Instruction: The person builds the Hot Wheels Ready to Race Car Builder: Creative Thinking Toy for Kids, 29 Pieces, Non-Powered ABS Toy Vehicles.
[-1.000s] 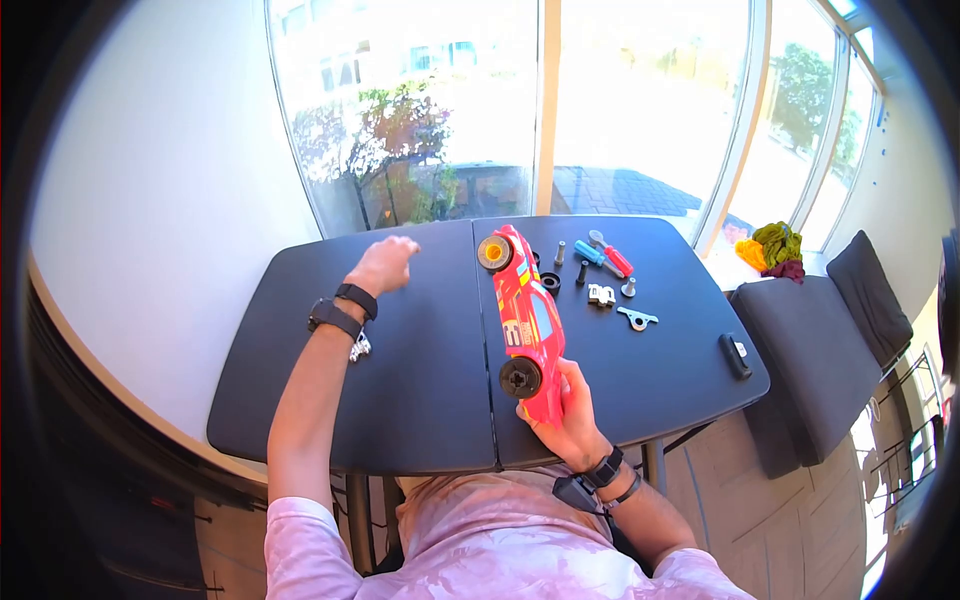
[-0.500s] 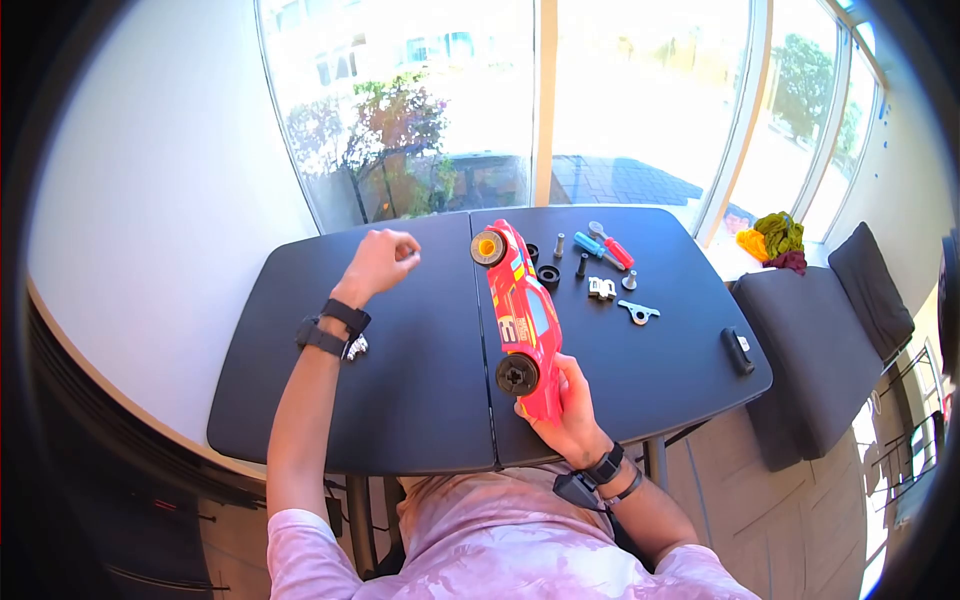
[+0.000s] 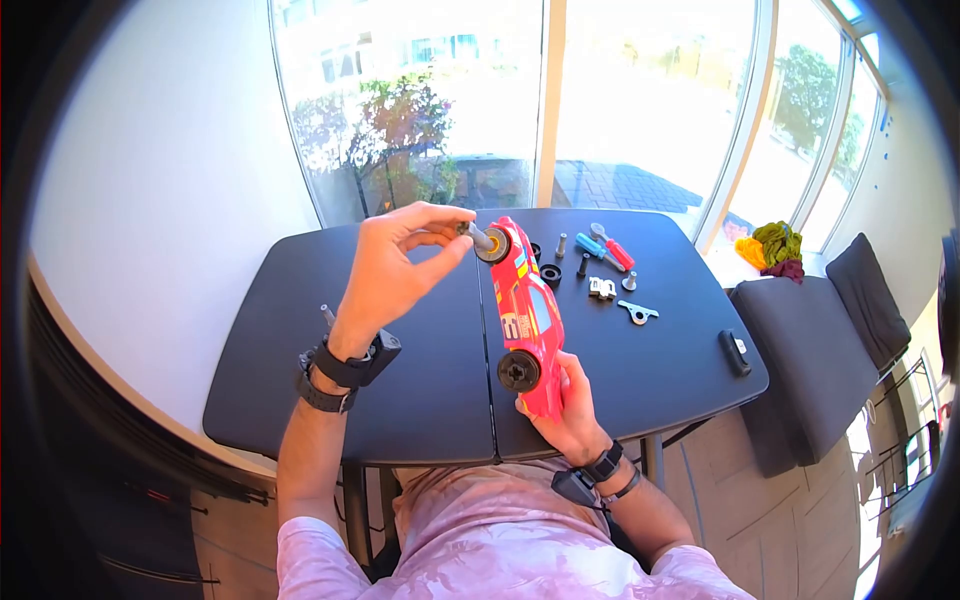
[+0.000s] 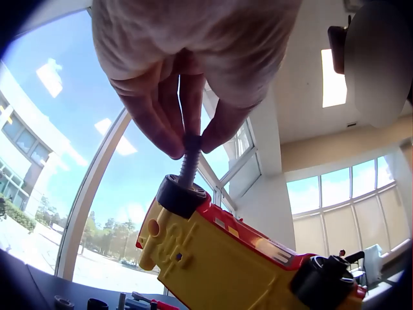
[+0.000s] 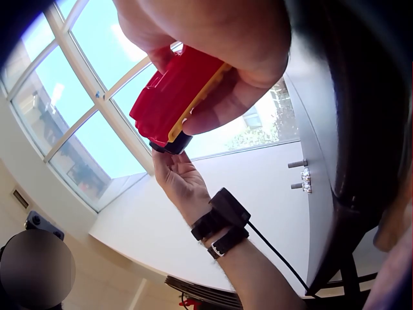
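My right hand (image 3: 572,425) grips one end of a red toy car (image 3: 530,310), its side up and its length pointing away from me. The yellow underside (image 4: 216,261) shows in the left wrist view. My left hand (image 3: 390,275) pinches a grey threaded toy bolt (image 4: 190,166) between thumb and fingertips. The bolt's tip is at the hub of the car's far wheel (image 4: 181,197), in line with the hole. A second black wheel (image 3: 519,371) with a cross-shaped hub sits at the car's near end, close to my right fingers.
Right of the car on the black table (image 3: 420,400) lie black wheels (image 3: 550,275), bolts (image 3: 583,265), blue- and red-handled tools (image 3: 612,250), a white block (image 3: 602,288), a grey bracket (image 3: 638,313) and a black device (image 3: 736,352). Another bolt (image 3: 328,315) stands by my left wrist. A bench (image 3: 820,350) is beyond the table.
My left hand has moved from the left of the car to its far wheel, bringing the bolt to the hub. My right hand keeps the car nearly still.
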Demonstrator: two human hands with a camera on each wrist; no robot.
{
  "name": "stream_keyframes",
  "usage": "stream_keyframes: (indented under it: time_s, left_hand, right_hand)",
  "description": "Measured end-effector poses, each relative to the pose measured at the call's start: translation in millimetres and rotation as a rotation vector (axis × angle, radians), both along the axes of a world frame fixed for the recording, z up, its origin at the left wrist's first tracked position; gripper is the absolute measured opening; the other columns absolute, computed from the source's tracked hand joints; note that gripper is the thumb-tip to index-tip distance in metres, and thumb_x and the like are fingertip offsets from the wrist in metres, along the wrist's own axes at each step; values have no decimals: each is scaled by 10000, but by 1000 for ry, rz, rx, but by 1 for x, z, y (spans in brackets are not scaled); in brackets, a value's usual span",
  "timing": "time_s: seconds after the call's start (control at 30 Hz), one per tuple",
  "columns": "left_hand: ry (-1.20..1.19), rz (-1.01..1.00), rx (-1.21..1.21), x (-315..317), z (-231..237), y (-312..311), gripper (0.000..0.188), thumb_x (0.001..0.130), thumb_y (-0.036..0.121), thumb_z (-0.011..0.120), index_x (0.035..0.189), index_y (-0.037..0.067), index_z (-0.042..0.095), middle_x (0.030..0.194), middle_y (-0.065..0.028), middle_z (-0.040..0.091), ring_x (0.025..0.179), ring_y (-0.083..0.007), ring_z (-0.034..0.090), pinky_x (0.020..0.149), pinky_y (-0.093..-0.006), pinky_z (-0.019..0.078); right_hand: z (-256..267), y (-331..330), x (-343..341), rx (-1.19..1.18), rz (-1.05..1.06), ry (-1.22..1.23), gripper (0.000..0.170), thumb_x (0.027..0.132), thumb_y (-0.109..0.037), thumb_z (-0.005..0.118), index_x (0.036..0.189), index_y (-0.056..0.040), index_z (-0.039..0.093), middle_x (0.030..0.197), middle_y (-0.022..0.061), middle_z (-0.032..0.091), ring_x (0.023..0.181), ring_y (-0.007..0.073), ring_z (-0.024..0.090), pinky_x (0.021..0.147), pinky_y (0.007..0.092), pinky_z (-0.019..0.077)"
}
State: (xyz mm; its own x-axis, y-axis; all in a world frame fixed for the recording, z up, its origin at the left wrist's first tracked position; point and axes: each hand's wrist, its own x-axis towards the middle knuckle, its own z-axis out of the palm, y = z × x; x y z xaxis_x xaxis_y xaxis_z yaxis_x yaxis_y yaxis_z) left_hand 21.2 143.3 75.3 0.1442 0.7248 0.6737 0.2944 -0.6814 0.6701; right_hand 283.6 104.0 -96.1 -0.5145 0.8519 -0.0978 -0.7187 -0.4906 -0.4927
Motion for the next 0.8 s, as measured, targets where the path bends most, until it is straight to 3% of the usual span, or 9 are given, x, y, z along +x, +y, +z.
stream_keyframes:
  time_s: [0.23, 0.33, 0.53, 0.63, 0.73, 0.8]
  left_hand:
    - [299, 114, 195, 14, -8, -2, 359, 980, 26, 831, 1332, 99, 839, 1192, -83, 802, 991, -166, 730, 879, -321, 605]
    - [300, 124, 187, 11, -12, 5, 363, 968, 64, 851, 1328, 112, 844, 1178, -78, 790, 987, -169, 692, 821, -327, 573]
    - [206, 127, 222, 25, -5, -8, 367, 941, 115, 882, 1304, 113, 834, 1136, -54, 776, 1026, -160, 670, 857, -327, 549]
    - [216, 275, 206, 27, -5, -11, 372, 955, 85, 838, 1322, 96, 784, 1222, -53, 783, 1027, -163, 652, 848, -331, 526]
    - [363, 306, 147, 16, -11, 2, 401, 949, 94, 830, 1337, 80, 729, 1248, -42, 767, 1007, -167, 628, 805, -330, 500]
    - [228, 170, 196, 21, -13, 1, 352, 953, 103, 833, 1293, 78, 744, 1239, -37, 757, 985, -166, 624, 797, -328, 494]
  right_hand:
    - [0, -2, 0, -6, 2, -18, 414, 1140, -457, 591, 1319, -96, 685, 1132, 53, 798, 897, 187, 741, 777, 370, 584]
    - [-3, 1, 0, 6, 11, -12, 419, 1136, -462, 597, 1322, -97, 685, 1132, 52, 799, 897, 185, 741, 775, 371, 584]
    - [-4, 1, 0, 37, 12, -20, 413, 1134, -462, 598, 1335, -111, 687, 1132, 40, 798, 900, 181, 742, 771, 368, 581]
    - [3, -1, -1, 7, -5, -39, 412, 1134, -460, 597, 1340, -115, 686, 1133, 37, 797, 903, 178, 745, 773, 367, 587]
    - [5, -3, -1, 8, -5, -39, 413, 1135, -459, 596, 1341, -113, 685, 1135, 38, 797, 912, 173, 747, 773, 365, 589]
    - [2, -1, 0, 7, -1, -39, 412, 1137, -457, 591, 1341, -112, 685, 1135, 40, 797, 913, 174, 746, 777, 366, 588]
